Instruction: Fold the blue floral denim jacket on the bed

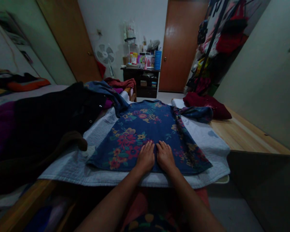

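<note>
A dark blue shirt [157,129] with a flower print lies spread out on a pale cloth [99,175], its collar at the far end and its hem towards me. My left hand [146,156] rests flat on the lower middle of the shirt, fingers stretched forward. Close beside it, my right hand [164,155] lies on the same fabric with its fingers also stretched out. Neither hand grips anything that I can see. One sleeve [198,113] reaches out to the right, and the other runs off to the far left.
Dark clothes [48,119] are heaped on the left. A maroon cushion-like bundle [212,106] sits on the wooden surface [246,135] at the right. Farther back stand a fan [105,54], a dark shelf [147,82] and a brown door [180,48]. Bags hang at the upper right.
</note>
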A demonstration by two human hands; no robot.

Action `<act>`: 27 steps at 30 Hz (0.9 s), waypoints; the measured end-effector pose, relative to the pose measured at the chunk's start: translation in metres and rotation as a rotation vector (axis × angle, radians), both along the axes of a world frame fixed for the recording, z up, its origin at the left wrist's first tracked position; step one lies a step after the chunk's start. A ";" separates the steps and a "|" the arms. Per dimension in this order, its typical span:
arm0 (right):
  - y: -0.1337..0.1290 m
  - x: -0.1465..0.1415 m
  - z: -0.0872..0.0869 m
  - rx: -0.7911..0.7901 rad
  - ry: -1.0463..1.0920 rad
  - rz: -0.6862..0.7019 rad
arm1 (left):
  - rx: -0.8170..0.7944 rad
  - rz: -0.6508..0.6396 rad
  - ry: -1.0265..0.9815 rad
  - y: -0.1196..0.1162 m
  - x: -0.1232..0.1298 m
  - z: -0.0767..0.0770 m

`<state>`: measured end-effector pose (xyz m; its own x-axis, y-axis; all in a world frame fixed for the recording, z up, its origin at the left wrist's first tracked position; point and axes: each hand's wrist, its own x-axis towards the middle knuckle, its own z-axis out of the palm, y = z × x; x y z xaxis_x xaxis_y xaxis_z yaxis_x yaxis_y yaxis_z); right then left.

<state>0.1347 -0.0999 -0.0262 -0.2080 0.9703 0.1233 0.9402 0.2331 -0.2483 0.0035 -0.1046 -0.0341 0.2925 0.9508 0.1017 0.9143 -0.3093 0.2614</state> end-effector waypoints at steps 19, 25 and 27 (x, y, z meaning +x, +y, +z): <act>-0.028 0.069 -0.001 -0.035 -0.102 -0.056 | 0.009 -0.006 -0.007 -0.004 -0.006 -0.001; -0.032 0.077 -0.004 -0.036 -0.102 -0.083 | 0.022 -0.012 0.004 -0.005 -0.007 0.000; -0.031 0.076 -0.002 -0.049 -0.106 -0.094 | 0.007 -0.007 0.008 -0.005 -0.006 0.002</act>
